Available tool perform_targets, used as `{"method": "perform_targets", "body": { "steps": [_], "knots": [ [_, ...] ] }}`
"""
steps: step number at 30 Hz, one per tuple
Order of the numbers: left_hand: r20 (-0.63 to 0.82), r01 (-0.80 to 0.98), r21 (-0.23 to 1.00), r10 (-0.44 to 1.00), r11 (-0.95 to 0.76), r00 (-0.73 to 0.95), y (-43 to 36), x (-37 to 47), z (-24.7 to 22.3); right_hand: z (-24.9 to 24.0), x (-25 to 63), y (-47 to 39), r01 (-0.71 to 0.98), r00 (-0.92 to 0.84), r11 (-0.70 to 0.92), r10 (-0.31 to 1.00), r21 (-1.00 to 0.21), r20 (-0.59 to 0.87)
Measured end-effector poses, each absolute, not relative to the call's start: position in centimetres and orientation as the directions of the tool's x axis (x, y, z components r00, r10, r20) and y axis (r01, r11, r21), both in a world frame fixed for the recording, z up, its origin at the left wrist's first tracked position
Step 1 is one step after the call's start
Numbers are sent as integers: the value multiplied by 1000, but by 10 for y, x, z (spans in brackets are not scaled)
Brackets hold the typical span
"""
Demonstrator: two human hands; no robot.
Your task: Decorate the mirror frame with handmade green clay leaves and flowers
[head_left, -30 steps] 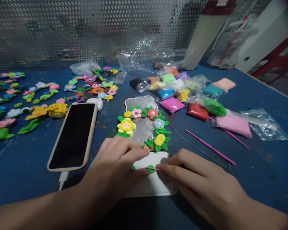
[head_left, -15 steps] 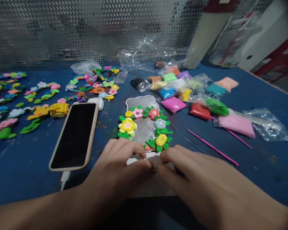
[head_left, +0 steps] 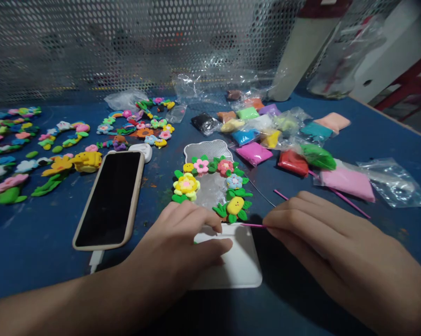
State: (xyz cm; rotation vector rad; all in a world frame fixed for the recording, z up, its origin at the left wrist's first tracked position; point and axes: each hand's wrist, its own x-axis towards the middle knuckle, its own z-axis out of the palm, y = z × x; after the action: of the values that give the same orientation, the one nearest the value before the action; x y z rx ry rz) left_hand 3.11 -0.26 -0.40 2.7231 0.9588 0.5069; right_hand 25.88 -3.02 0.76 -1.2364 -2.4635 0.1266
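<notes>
A mirror [head_left: 210, 189] ringed with clay flowers and green leaves lies in front of me, its scalloped silver edge at the back. Below it is a white board [head_left: 238, 266]. My left hand [head_left: 192, 238] rests over the board's left part, thumb and index finger apart, with nothing visible between them. Right of the board, my right hand [head_left: 312, 233] pinches a thin pink stick [head_left: 253, 226], whose tip reaches the board's upper edge by the yellow clay piece [head_left: 235, 205]. Another pink stick end [head_left: 280, 194] shows behind my right hand.
A phone [head_left: 110, 200] with a white cable lies at the left. Clay wreaths [head_left: 65, 135] fill the back left. Colourful clay packets [head_left: 254, 153] lie at the back right, near a tall bottle [head_left: 294, 51] and a perforated metal panel [head_left: 126, 42].
My right hand has moved right, away from the board's middle, and now holds a pink stick. My left finger and thumb have parted from the spot they were pinching, uncovering more of the board.
</notes>
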Motion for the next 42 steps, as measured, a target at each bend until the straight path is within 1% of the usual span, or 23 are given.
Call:
{"method": "perform_targets", "body": {
  "steps": [2, 4, 6, 9, 11, 13, 18, 21, 24, 29, 34, 39, 42],
  "knots": [
    [245, 567, 345, 655, -748, 715, -2, 31, -5, 8, 260, -31, 744, -496, 588, 804, -317, 328],
    [277, 544, 393, 660, -741, 699, -2, 31, -8, 10, 261, -32, 722, -444, 562, 824, -403, 353],
    [316, 530, 425, 669, -734, 673, -1, 32, -10, 13, 262, -33, 682, -403, 519, 855, -515, 327],
    [344, 533, 421, 673, -734, 655, -1, 32, -10, 17, 265, -32, 595, -338, 396, 913, -700, 230],
    [359, 534, 405, 666, -742, 654, -2, 30, -11, 17, 266, -31, 551, -298, 331, 936, -766, 190],
    [364, 536, 384, 656, -752, 660, -4, 27, -11, 16, 267, -31, 527, -271, 298, 947, -796, 175],
    [345, 571, 368, 678, -733, 649, -8, 22, -16, 13, 262, -34, 475, -233, 278, 955, -835, 185],
    [341, 578, 384, 692, -720, 636, -7, 24, -18, 13, 252, -38, 430, -324, 323, 927, -843, 190],
    [342, 584, 390, 700, -713, 627, -7, 25, -17, 12, 242, -41, 448, -410, 351, 898, -823, 160],
    [353, 587, 387, 702, -711, 618, -8, 24, -16, 7, 231, -43, 441, -442, 406, 875, -800, 200],
    [355, 607, 347, 699, -715, 620, -10, 26, -16, 4, 225, -41, 403, -450, 444, 858, -800, 249],
    [327, 664, 347, 749, -662, 576, -15, 29, -14, 2, 222, -41, 435, -450, 462, 855, -773, 258],
    [337, 662, 327, 738, -675, 585, -15, 29, -14, -3, 223, -42, 438, -467, 504, 835, -744, 290]
  ]
}}
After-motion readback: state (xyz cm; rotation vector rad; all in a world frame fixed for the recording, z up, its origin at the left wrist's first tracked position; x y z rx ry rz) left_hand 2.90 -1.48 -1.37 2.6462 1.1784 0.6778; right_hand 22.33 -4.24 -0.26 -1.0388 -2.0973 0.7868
